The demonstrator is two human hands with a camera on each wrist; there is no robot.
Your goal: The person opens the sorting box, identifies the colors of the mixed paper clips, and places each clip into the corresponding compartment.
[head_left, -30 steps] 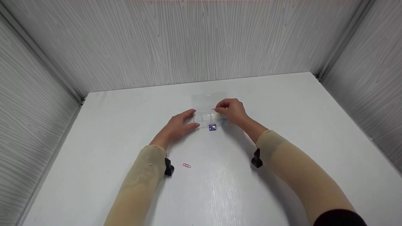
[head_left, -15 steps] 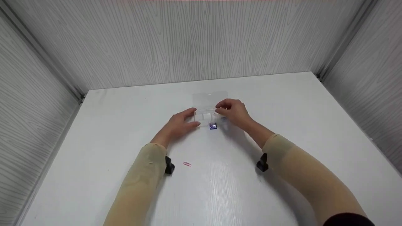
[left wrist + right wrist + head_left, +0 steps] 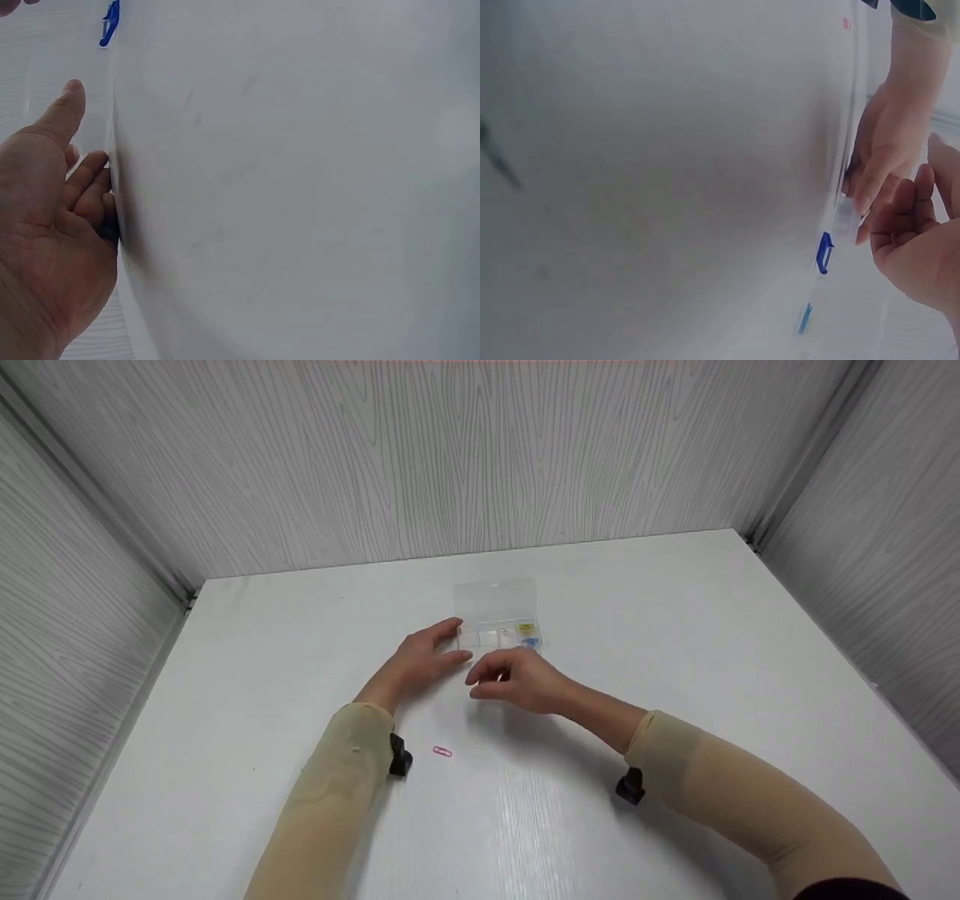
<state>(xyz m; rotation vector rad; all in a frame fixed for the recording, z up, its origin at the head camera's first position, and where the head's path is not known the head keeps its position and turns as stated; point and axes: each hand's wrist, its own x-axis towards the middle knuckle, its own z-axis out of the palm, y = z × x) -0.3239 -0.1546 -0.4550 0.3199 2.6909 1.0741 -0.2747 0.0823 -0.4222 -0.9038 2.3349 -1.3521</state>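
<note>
A clear plastic compartment box (image 3: pixel 488 638) lies near the back of the white table, its transparent lid (image 3: pixel 495 598) swung back. My left hand (image 3: pixel 424 660) holds the box's left end, thumb at the front and fingers at the back. Yellow pieces (image 3: pixel 526 628) and blue pieces (image 3: pixel 530 642) fill two right-hand compartments; a small red bit shows beside them. My right hand (image 3: pixel 525 681) hovers before the box, fingers loosely bent, nothing between them. It hides the blue latch (image 3: pixel 824 253) in the head view. A red paper clip (image 3: pixel 442 751) lies nearer to me.
Pale wood-grain panels (image 3: pixel 465 457) enclose the white table (image 3: pixel 337 825) at the back and both sides. A black wrist mount (image 3: pixel 400 756) sits on the left sleeve and another black mount (image 3: pixel 630 786) on the right one.
My right hand pinched a red paper clip over the box, let it go there, and has come back toward me and left. My left hand stays at the box.
</note>
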